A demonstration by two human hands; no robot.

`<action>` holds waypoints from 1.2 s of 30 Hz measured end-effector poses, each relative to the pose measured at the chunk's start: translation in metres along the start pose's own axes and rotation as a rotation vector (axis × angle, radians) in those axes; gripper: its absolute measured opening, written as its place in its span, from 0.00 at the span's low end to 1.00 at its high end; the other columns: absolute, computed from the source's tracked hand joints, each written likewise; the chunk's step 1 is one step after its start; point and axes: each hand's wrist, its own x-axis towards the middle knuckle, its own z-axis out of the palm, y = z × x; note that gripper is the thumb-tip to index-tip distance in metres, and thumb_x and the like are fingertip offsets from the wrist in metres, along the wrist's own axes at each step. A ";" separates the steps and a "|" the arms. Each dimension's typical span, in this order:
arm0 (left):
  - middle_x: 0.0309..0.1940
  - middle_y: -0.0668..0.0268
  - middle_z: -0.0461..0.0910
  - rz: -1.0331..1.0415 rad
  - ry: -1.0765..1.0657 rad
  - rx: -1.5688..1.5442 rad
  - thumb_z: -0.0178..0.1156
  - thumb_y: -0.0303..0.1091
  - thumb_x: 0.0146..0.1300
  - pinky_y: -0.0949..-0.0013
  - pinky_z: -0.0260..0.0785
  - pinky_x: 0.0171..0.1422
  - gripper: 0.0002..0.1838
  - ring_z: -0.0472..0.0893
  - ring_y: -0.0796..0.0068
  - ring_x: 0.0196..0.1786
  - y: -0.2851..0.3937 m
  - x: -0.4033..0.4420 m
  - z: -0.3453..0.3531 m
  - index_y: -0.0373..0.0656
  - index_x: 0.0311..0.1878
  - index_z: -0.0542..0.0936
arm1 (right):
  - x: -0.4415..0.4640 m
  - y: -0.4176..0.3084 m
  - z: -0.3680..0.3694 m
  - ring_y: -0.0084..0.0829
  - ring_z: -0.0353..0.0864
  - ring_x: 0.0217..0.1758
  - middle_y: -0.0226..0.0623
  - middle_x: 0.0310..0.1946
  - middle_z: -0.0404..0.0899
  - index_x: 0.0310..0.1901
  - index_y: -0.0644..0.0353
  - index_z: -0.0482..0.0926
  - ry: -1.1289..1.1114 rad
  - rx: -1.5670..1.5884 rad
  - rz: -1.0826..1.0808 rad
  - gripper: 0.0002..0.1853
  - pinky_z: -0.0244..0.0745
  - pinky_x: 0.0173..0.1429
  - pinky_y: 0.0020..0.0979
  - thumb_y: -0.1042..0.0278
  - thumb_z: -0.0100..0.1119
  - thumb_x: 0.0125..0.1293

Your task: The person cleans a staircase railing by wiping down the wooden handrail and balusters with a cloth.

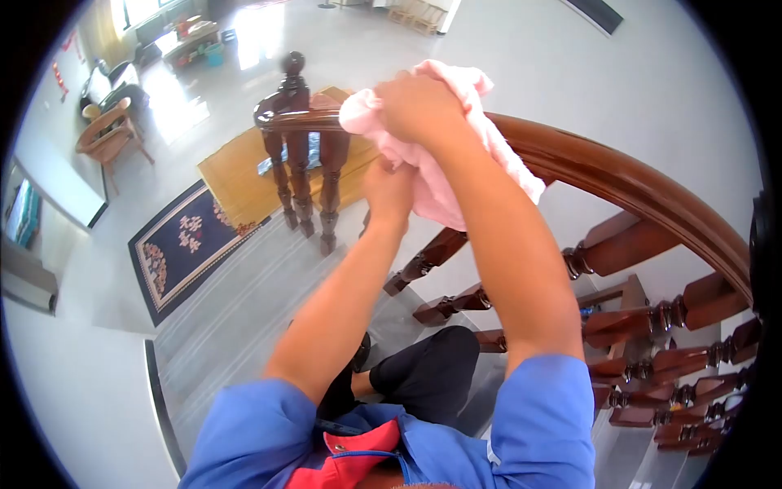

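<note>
A pink cloth (440, 191) is draped over the dark brown wooden handrail (619, 167) of a staircase, hanging down on the near side. On top of the rail, my right hand (419, 106) is closed over the bunched cloth. Just below it, my left hand (388, 189) is closed at the cloth's lower left part, its fingertips partly hidden. Turned wooden balusters (623, 244) stand under the rail. Left of my hands, the rail ends at a newel post (293, 77) with a ball top.
Stairs (236, 285) descend ahead to a dark floral rug (187, 240) and a yellowish-brown covering (236, 175). Farther off are a wooden chair (106, 143) and a low table (191, 41). A white wall (81, 391) stands to the left.
</note>
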 end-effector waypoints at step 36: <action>0.52 0.50 0.83 0.493 -0.814 -0.032 0.47 0.53 0.81 0.60 0.70 0.64 0.29 0.82 0.58 0.57 0.029 -0.175 0.194 0.32 0.62 0.74 | -0.289 0.089 0.042 0.37 0.65 0.75 0.47 0.72 0.66 0.77 0.65 0.57 1.528 1.129 0.171 0.32 0.56 0.80 0.38 0.47 0.39 0.85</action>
